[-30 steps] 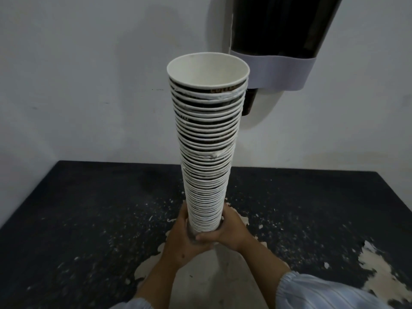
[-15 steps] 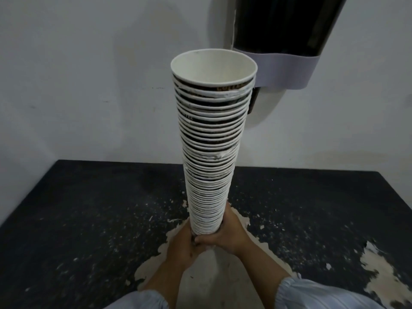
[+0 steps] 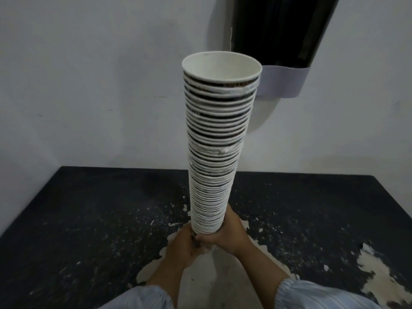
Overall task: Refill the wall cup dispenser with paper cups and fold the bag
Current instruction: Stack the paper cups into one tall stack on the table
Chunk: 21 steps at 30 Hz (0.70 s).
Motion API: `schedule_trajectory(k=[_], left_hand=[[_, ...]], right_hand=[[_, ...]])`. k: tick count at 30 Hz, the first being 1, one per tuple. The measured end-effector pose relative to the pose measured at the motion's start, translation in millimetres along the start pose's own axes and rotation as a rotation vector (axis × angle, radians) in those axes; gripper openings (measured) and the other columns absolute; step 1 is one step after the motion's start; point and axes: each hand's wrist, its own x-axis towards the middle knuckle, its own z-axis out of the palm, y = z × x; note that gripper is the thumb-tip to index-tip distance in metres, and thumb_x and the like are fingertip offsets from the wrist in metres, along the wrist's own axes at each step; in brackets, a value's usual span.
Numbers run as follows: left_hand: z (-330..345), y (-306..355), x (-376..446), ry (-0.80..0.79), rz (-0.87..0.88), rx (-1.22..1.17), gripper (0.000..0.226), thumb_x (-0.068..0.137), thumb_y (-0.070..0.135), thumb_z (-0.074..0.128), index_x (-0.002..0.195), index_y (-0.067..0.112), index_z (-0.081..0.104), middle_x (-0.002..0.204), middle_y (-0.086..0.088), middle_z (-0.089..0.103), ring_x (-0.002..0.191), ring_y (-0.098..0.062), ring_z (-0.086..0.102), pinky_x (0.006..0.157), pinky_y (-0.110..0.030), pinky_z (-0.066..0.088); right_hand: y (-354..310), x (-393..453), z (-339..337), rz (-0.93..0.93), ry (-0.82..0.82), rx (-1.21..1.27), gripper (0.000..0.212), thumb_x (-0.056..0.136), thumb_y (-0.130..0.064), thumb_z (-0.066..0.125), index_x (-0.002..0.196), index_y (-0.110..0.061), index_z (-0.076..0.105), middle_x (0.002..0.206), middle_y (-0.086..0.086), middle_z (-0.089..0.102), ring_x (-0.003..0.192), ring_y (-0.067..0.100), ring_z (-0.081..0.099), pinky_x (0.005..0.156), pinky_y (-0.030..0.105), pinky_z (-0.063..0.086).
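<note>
No legible text is showing: gold lettering is running along the dark band just under the rim of the top cup in the stack of paper cups (image 3: 217, 139), but it is blurring past reading.

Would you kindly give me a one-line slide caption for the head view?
Both hands, left and right, grip the base of a tall cup stack beside the wall dispenser.

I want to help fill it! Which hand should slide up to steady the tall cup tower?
Probably the right hand. It already wraps the cup stack higher on the side facing the wall dispenser. The left hand cups the bottom, so it should stay to carry the weight.
</note>
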Motion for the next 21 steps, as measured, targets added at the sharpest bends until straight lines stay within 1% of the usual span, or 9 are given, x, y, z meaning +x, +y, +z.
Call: schedule_trajectory(k=[3, 6, 9, 11, 13, 14, 16, 18, 21], left_hand=[[-4.5, -1.7, 5.4, 0.039, 0.106, 0.280, 0.019, 0.099, 0.025, 0.034, 0.107, 0.036, 0.048, 0.138, -0.019, 0.049, 0.094, -0.020, 0.061, 0.056, -0.021, 0.054], [-10.4, 0.1, 5.3, 0.081, 0.113, 0.498, 0.022, 0.096, 0.023, 0.039, 0.113, 0.034, 0.049, 0.139, -0.017, 0.049, 0.107, -0.024, 0.059, 0.055, -0.020, 0.052], [-17.6, 4.8, -2.7, 0.017, 0.116, 0.556, 0.041, 0.096, 0.001, 0.039, 0.136, 0.005, 0.041, 0.143, -0.022, 0.042, 0.130, -0.036, 0.044, 0.041, -0.008, 0.044], [-21.9, 9.7, -5.7, 0.022, 0.115, 0.621, 0.043, 0.094, -0.008, 0.036, 0.137, -0.006, 0.037, 0.144, -0.026, 0.038, 0.134, -0.040, 0.036, 0.040, -0.003, 0.040], [-32.1, 12.4, 1.5, 0.068, 0.137, 0.860, 0.043, 0.095, -0.002, 0.039, 0.139, -0.002, 0.038, 0.144, -0.021, 0.040, 0.134, -0.037, 0.037, 0.051, -0.001, 0.044], [-39.3, 11.2, 6.0, 0.079, 0.131, 0.990, 0.043, 0.097, 0.008, 0.042, 0.139, 0.007, 0.040, 0.145, -0.015, 0.042, 0.133, -0.033, 0.041, 0.069, -0.006, 0.050], [-51.9, 16.7, -2.8, 0.189, 0.156, 1.284, 0.041, 0.093, 0.031, 0.047, 0.134, 0.026, 0.045, 0.141, -0.001, 0.046, 0.127, -0.023, 0.047, 0.100, -0.030, 0.044], [-69.0, 18.4, -7.9, 0.207, 0.142, 1.393, 0.039, 0.089, 0.036, 0.050, 0.128, 0.029, 0.050, 0.134, 0.003, 0.049, 0.123, -0.021, 0.049, 0.104, -0.038, 0.039], [-92.5, 17.4, -3.5, 0.217, 0.217, 1.354, 0.037, 0.086, 0.026, 0.055, 0.122, 0.021, 0.055, 0.129, -0.005, 0.055, 0.113, -0.021, 0.055, 0.100, -0.035, 0.046]], right_hand=[[-4.8, 2.4, -2.4, -0.026, 0.016, 0.039, 0.089, 0.052, -0.015, 0.090, 0.126, -0.025, 0.042, 0.113, -0.017, 0.058, 0.102, -0.004, 0.059, 0.086, 0.016, 0.050], [-8.9, 6.2, -5.9, -0.038, 0.029, 0.060, 0.092, 0.053, -0.016, 0.090, 0.131, -0.026, 0.041, 0.116, -0.024, 0.054, 0.104, -0.016, 0.054, 0.085, 0.009, 0.048], [-14.7, 10.4, -10.4, -0.041, 0.041, 0.077, 0.095, 0.054, -0.015, 0.089, 0.135, -0.022, 0.040, 0.120, -0.017, 0.056, 0.108, -0.004, 0.056, 0.089, 0.016, 0.050], [-17.5, 11.0, -10.5, -0.049, 0.037, 0.084, 0.097, 0.055, -0.015, 0.088, 0.137, -0.021, 0.038, 0.124, -0.009, 0.056, 0.112, 0.008, 0.056, 0.094, 0.027, 0.051], [-16.9, 10.0, -6.9, -0.043, 0.044, 0.089, 0.097, 0.054, -0.017, 0.088, 0.137, -0.022, 0.038, 0.126, -0.007, 0.057, 0.113, 0.010, 0.057, 0.093, 0.028, 0.052], [-15.0, 9.4, -4.8, -0.036, 0.059, 0.093, 0.096, 0.053, -0.018, 0.089, 0.136, -0.023, 0.039, 0.125, -0.008, 0.057, 0.112, 0.008, 0.057, 0.092, 0.027, 0.053], [-11.4, 7.8, -0.9, -0.019, 0.084, 0.101, 0.097, 0.051, -0.019, 0.090, 0.134, -0.023, 0.041, 0.124, -0.008, 0.059, 0.111, 0.008, 0.059, 0.091, 0.030, 0.054], [-9.5, 6.7, 0.9, -0.011, 0.104, 0.105, 0.096, 0.050, -0.018, 0.089, 0.133, -0.022, 0.041, 0.122, -0.007, 0.060, 0.110, 0.009, 0.059, 0.090, 0.034, 0.054], [-7.0, 6.2, 4.5, -0.006, 0.112, 0.121, 0.092, 0.052, -0.014, 0.088, 0.131, -0.022, 0.042, 0.120, -0.006, 0.059, 0.109, 0.010, 0.059, 0.090, 0.034, 0.054]])
